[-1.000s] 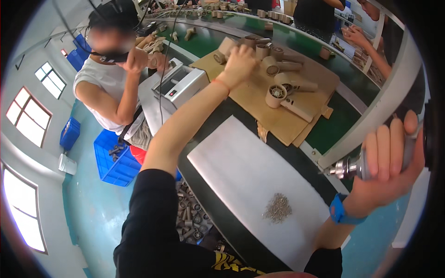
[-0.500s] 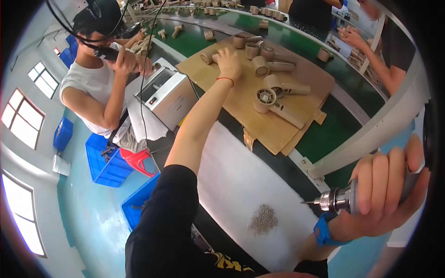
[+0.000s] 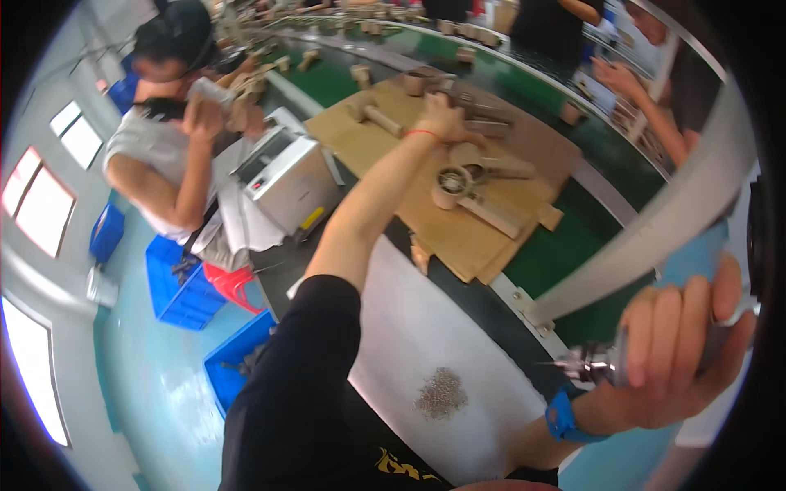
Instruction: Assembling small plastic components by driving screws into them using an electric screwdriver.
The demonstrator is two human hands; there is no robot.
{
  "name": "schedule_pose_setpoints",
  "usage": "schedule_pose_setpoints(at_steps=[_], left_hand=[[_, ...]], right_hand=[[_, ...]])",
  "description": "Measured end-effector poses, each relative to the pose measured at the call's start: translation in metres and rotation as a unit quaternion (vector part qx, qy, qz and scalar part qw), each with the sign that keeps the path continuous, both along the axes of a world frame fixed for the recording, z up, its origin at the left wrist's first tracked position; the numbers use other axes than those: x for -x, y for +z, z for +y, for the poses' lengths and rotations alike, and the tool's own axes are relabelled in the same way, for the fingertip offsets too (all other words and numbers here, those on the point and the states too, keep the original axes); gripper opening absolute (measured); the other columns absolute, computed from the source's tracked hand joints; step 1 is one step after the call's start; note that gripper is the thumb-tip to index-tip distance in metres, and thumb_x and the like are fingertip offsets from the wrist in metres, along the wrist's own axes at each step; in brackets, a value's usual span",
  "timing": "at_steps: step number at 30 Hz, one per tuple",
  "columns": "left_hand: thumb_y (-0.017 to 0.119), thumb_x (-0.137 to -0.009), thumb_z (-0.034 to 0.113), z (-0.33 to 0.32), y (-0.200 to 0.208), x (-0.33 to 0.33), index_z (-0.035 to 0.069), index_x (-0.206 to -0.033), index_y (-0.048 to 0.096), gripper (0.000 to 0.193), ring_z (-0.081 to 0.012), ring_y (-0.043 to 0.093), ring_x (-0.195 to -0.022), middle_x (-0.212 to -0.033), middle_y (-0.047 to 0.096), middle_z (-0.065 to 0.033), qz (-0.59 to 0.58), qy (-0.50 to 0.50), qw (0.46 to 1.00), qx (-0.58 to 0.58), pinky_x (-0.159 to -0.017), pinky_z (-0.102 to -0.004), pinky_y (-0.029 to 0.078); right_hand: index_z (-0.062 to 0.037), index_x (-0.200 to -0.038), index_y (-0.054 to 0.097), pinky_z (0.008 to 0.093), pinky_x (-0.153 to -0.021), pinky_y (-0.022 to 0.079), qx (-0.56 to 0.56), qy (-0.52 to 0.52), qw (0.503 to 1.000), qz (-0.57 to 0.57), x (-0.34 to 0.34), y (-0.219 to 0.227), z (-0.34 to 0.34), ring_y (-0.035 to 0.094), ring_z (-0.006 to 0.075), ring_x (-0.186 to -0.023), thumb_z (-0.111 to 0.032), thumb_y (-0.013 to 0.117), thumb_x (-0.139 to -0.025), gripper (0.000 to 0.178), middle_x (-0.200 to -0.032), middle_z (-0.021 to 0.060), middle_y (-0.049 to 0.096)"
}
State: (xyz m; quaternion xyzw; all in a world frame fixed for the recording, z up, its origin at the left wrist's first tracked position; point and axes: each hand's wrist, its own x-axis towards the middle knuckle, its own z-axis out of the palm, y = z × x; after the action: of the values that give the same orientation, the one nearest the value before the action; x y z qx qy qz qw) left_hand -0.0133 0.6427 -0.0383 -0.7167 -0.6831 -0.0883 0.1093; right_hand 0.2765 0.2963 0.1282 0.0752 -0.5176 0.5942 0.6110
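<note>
My left hand reaches over a group of brown handheld-fan bodies, its thumb spread from the fingers; motion blurs it, and no held part shows. Partly hidden beneath and beside it lie several of these bodies. Nearer to me, one fan body has its round head facing up. Another fan body lies alone, left of my hand. All rest on brown cardboard. My right hand is wrapped around a grey electric screwdriver, its bit pointing left. Small metal screws form a pile on a white sheet.
A pale metal post slants between the cardboard and my right hand. Beyond runs a green conveyor carrying more brown parts. At left, a co-worker sits by a white box-shaped machine. Blue crates stand on the floor.
My left hand has moved right, from the lone fan body to the group. That body now lies with its handle toward the right. My right hand still holds the screwdriver. The view has shifted slightly.
</note>
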Motion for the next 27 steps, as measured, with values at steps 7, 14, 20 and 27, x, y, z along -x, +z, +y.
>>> schedule_pose_setpoints(at_steps=[7,14,20,27], left_hand=[[0.074,-0.071,0.035,-0.070,0.043,-0.015,0.005,-0.114,0.062,0.054,-0.0403,0.050,-0.121,-0.129,0.053,-0.0227,-0.013,-0.003,0.994,-0.105,-0.090,-0.0496,0.049],[0.070,-0.081,0.037,-0.254,0.080,0.006,-0.001,-0.110,0.058,0.050,-0.0176,0.064,-0.085,-0.097,0.065,-0.0095,-0.646,-0.138,0.747,-0.077,-0.074,-0.0306,0.051],[0.059,-0.095,0.044,-0.449,0.044,0.012,0.002,-0.107,0.060,0.044,-0.0076,0.055,-0.087,-0.093,0.059,-0.0005,-0.758,-0.083,0.646,0.042,-0.077,-0.0236,0.045],[0.073,-0.083,0.012,-0.516,0.010,-0.016,0.000,-0.094,0.062,0.020,-0.0100,0.062,-0.083,-0.091,0.067,-0.0050,-0.663,-0.092,0.742,-0.044,-0.077,-0.0248,0.049]], right_hand=[[-0.0100,-0.095,0.038,0.0203,-0.042,0.033,0.043,-0.045,0.998,0.030,-0.005,-0.004,-0.011,0.033,0.0076,-0.039,-0.024,0.041,-0.102,0.016,-0.051,-0.0025,0.038],[-0.0070,-0.103,0.048,0.0178,-0.047,0.030,0.035,0.057,0.998,0.006,0.019,-0.003,-0.015,0.030,0.0032,-0.041,-0.020,0.040,-0.098,0.016,-0.050,-0.0078,0.034],[0.0010,-0.100,0.054,0.0259,-0.048,0.034,0.095,0.033,0.994,-0.043,0.082,-0.039,0.001,0.035,0.0088,-0.047,-0.021,0.040,-0.100,0.025,-0.055,-0.0041,0.034],[-0.0017,-0.099,0.057,0.0254,-0.055,0.032,0.149,-0.045,0.946,-0.285,0.082,-0.117,-0.009,0.034,0.0075,-0.053,-0.025,0.047,-0.098,0.025,-0.061,-0.0036,0.034]])
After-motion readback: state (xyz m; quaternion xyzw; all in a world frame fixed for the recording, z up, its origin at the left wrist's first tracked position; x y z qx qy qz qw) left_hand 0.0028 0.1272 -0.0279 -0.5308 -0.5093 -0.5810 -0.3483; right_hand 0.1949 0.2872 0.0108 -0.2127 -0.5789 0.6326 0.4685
